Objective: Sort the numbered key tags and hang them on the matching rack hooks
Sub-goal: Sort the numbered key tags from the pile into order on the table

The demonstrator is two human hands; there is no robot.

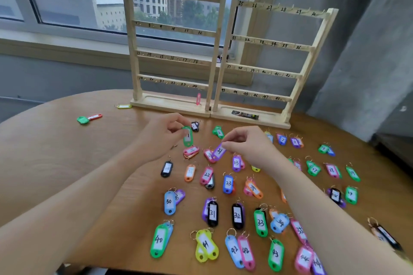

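A green plastic key tag [187,136] was pinched by its upper end in the left hand [164,135], the grip closed on it above the brown wooden worktop [55,152], while a purple plastic key tag marked 21 [219,151] was pinched in the grip of the right hand [248,144]. Many coloured numbered key tags [237,215] were laid in rows across the worktop towards six o'clock, and two pale wooden racks with numbered hooks [220,51] were stood at twelve o'clock, a pink tag [198,98] being hung at the lowest bar of the left one.

Tags [237,216] on table [55,163] before racks [172,51]
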